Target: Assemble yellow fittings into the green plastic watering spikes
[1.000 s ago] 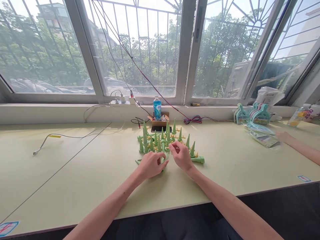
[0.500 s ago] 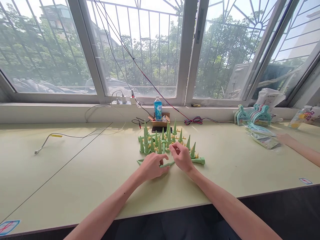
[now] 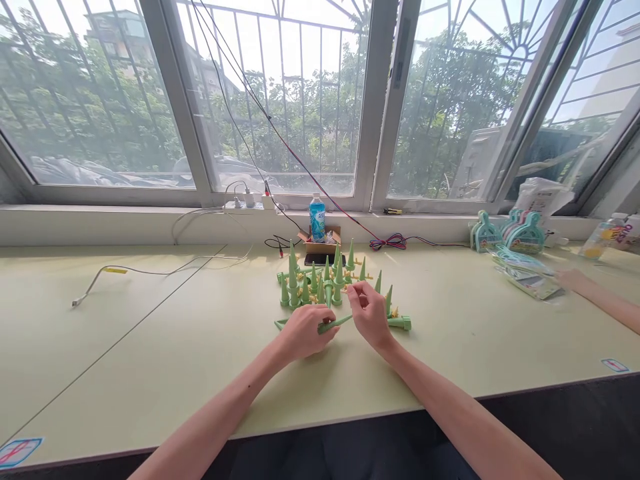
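Note:
My left hand (image 3: 311,328) is closed around a green plastic watering spike (image 3: 337,324), whose pointed end sticks out to the right just above the table. To its right, my right hand (image 3: 369,308) is pinched, with a small yellow valve (image 3: 345,289) showing at its fingertips. Behind both hands stands a cluster of green cone-shaped spikes (image 3: 293,277), mostly points up, with yellow valves (image 3: 369,276) on or among them. Another green spike (image 3: 400,323) lies on its side by my right wrist. My left hand partly covers a further green piece (image 3: 280,324).
Behind the spikes are a dark phone (image 3: 325,259), a small cardboard box (image 3: 327,247) and a blue bottle (image 3: 317,219). Cables (image 3: 393,241) run along the window side. Bagged goods (image 3: 530,273) lie at the right, near another person's hand (image 3: 570,279).
My left fingers have closed on the green spike and lifted it a little. My right hand has shifted slightly right, still pinched.

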`<state>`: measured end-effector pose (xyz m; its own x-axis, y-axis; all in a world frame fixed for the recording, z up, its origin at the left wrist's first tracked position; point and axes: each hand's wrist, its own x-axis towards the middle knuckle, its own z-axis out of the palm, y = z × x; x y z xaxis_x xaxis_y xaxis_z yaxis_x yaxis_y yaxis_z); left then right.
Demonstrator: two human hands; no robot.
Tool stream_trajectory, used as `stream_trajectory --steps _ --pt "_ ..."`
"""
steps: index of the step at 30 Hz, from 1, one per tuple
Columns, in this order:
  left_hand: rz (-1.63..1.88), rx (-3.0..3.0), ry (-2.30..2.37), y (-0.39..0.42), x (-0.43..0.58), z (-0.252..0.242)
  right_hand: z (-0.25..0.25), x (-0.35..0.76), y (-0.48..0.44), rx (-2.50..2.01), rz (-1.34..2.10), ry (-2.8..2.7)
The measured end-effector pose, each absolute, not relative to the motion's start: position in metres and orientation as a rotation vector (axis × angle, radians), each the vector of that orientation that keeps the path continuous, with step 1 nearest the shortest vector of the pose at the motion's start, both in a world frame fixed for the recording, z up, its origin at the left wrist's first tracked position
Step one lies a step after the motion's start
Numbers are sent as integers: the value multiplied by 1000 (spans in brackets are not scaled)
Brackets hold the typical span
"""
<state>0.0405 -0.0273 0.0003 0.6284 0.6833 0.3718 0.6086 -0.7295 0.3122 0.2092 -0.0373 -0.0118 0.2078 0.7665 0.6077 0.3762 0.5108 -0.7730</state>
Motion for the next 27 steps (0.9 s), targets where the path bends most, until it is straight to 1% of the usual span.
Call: stream_trajectory --steps 6,10,17,27 --pt "957 2529 1123 -24 40 1 -11 211 -39 -1068 280 -1269" --pt "1068 2316 1158 -22 38 2 -11 210 -38 -1066 282 -1275" --pt "1153 1927 1013 -18 38 5 -15 209 -36 -1009 371 -1406" --pt "1162 1844 1000 -15 40 1 -18 207 -35 -980 475 -1575"
